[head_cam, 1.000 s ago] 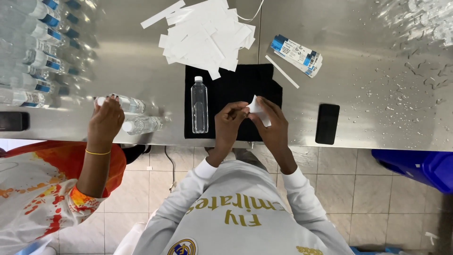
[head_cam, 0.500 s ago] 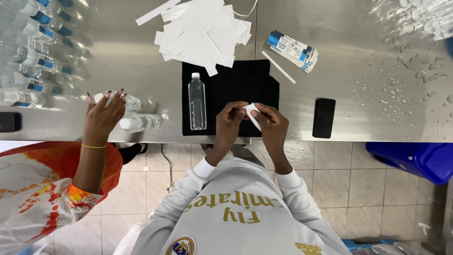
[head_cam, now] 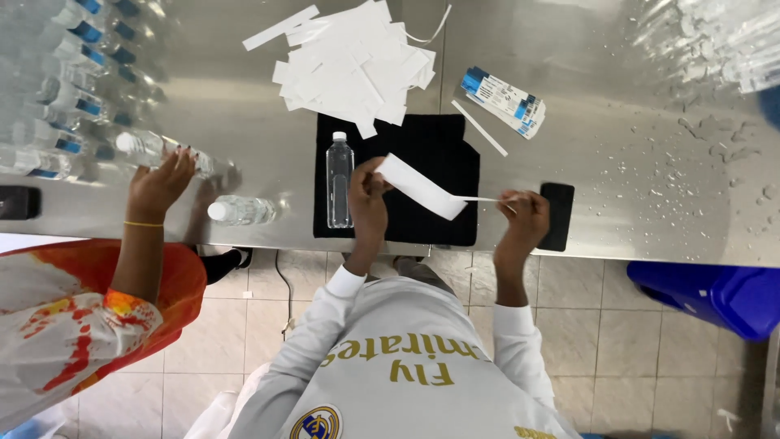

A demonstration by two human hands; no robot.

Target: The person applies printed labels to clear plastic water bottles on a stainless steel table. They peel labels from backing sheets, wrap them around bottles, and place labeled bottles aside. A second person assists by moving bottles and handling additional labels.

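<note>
item: white label strip (head_cam: 421, 187) over the black mat (head_cam: 439, 162), our left hand (head_cam: 370, 199) pinching its end, our right hand (head_cam: 524, 219) pinching the thin backing sliver (head_cam: 479, 198); we judge it may tear or curl onto itself if pulled unevenly.
</note>
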